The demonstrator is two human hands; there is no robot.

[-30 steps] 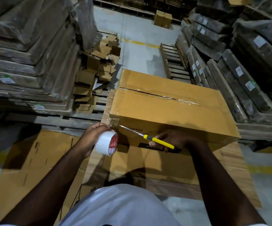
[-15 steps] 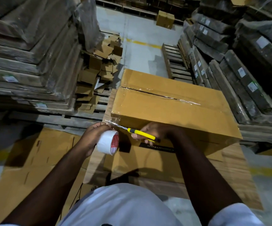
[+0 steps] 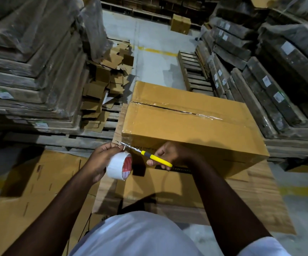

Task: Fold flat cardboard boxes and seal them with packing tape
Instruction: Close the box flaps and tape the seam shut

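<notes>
Two hands work at the near left corner of a closed box. The left hand has its grip curled round a white tape roll, thumb and fingers pinching the loose end of the tape up by the corner. The right hand has its grip closed on the yellow handle of a knife, whose thin blade points left and away, its tip at the tape just beside the left fingers. The box stands on a low stack of flat cardboard in front of the person, its top flaps shut and a strip of clear tape running along the seam and over the near left edge. More flat cardboard sheets lie on the floor at the near left. To the far left are tall wrapped stacks on a pallet and, beside them, a heap of cardboard scraps. At the right stand dark wrapped bundles with white labels, and an empty pallet lies beyond the box. A small box sits far off on the floor, past a yellow line.
</notes>
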